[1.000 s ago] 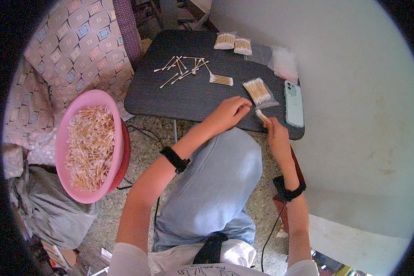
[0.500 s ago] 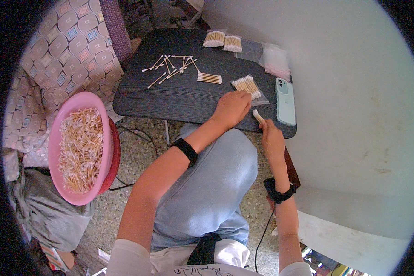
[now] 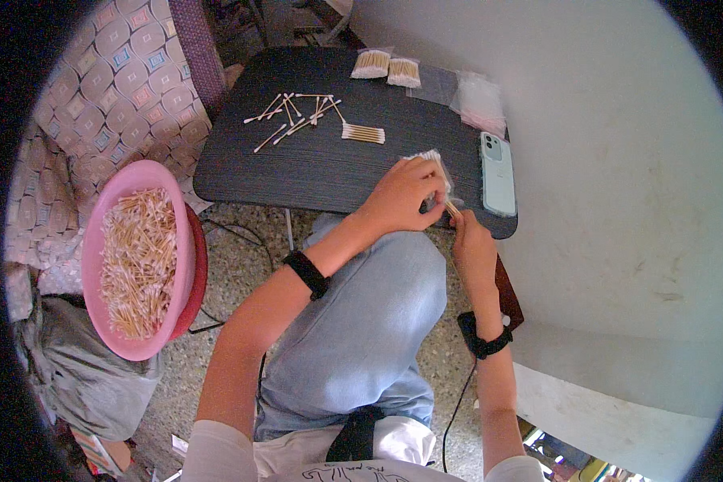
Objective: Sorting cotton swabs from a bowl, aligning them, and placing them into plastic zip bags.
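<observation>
Clear plastic shows at the edge of the small bag point(image 3: 447, 178), which is at the near right part of the black table point(image 3: 297, 181), partly hidden for us under our left hand point(image 3: 416, 193). Its cotton swabs point(image 3: 430, 154) come out to view above our knuckles, on the far side of the hand. Our left fingers are bent and closed over the bag, with the thumb and forefinger turned toward its near end; how hard they press, we cannot tell.

Our right hand point(image 3: 472, 234) is lower and to the right, at the table's front edge. Its fingertips pinch a thin bundle point(image 3: 454, 210) of sticks, which points away from us and a little to the left. So the bundle's long axis goes from the right fingers up toward the left thumb, and the bag lies beyond it, in almost the same line. Between the bundle's far tip and the near end of the bag we see hardly any gap; whether they touch, we cannot say. For the bag, the left hand is the nearer one, and we judge that everything depends on how well these two axes agree, because the bundle seems slightly tilted.
</observation>
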A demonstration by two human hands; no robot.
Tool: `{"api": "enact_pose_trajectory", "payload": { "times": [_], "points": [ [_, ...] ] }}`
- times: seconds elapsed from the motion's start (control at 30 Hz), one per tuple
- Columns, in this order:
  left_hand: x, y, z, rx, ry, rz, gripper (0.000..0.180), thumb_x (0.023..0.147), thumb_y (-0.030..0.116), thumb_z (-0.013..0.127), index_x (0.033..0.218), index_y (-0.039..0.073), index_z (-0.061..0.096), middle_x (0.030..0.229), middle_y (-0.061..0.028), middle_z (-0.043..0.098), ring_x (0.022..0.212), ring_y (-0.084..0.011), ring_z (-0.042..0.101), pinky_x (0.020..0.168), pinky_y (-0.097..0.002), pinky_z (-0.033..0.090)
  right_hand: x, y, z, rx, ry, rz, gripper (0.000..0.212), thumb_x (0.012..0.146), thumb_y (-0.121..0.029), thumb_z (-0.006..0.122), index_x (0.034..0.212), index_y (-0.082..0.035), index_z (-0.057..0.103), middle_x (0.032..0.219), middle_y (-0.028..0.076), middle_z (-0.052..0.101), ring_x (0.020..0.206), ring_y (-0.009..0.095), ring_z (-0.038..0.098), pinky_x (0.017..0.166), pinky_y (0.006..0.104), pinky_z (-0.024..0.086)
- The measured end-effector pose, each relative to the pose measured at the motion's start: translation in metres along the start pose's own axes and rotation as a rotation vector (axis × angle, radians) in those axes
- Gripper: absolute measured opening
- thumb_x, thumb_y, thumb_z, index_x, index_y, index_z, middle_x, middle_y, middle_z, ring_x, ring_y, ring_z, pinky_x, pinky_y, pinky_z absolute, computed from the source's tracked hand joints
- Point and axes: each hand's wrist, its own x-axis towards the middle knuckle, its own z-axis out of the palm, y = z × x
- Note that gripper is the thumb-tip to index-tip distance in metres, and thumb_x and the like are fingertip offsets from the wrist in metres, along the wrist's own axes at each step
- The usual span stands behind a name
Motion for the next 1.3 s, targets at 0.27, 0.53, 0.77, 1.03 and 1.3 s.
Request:
{"api": "enact_pose_trajectory", "payload": {
  "times": [0.27,0.53,0.77,1.03,1.3],
  "points": [
    [0.004,-0.023,0.022,0.198,-0.086,0.172,0.038,0.084,0.035,0.056,0.105,0.004,0.056,0.110,-0.0140,0.056,0.111,-0.0324,0.051,0.108,-0.0483,0.027,0.000,-0.004,0.001,-0.008,-0.014,0.029,0.031,0.098,-0.028,0.040,0.089,-0.003,0.056,0.078,0.021,0.063,0.075,0.041,0.061,0.061,0.0479,0.046],
    [0.003,-0.025,0.028,0.230,-0.009,0.183,0.041,0.085,0.039,0.055,0.104,0.003,0.057,0.111,-0.0163,0.056,0.112,-0.0308,0.049,0.106,-0.0453,0.030,-0.001,0.001,0.004,0.061,-0.016,0.048,0.033,0.098,-0.028,0.040,0.088,-0.001,0.057,0.080,0.021,0.063,0.078,0.041,0.060,0.062,0.0470,0.046],
    [0.003,-0.025,0.023,0.256,-0.042,0.160,0.041,0.085,0.041,0.055,0.102,0.004,0.059,0.111,-0.0157,0.056,0.108,-0.0317,0.051,0.105,-0.0460,0.032,-0.003,0.000,0.004,0.053,-0.003,0.010,0.031,0.098,-0.024,0.039,0.089,0.000,0.057,0.081,0.020,0.064,0.077,0.040,0.061,0.063,0.0464,0.046],
    [0.002,-0.026,0.024,0.171,0.041,0.227,0.039,0.079,0.037,0.061,0.101,0.005,0.057,0.105,-0.0157,0.057,0.105,-0.0328,0.053,0.104,-0.0462,0.032,0.000,-0.001,0.000,0.201,0.032,0.010,0.032,0.098,-0.025,0.039,0.089,0.000,0.056,0.080,0.022,0.062,0.076,0.041,0.059,0.062,0.0431,0.045],
    [-0.001,-0.034,0.030,0.142,0.000,0.129,0.029,0.080,0.021,0.058,0.104,0.004,0.055,0.103,-0.0141,0.059,0.101,-0.0316,0.056,0.102,-0.0446,0.035,0.010,-0.001,0.005,0.189,0.083,-0.072,0.027,0.097,-0.026,0.039,0.086,-0.007,0.054,0.072,0.018,0.062,0.067,0.040,0.060,0.055,0.0499,0.045]
  ]
}}
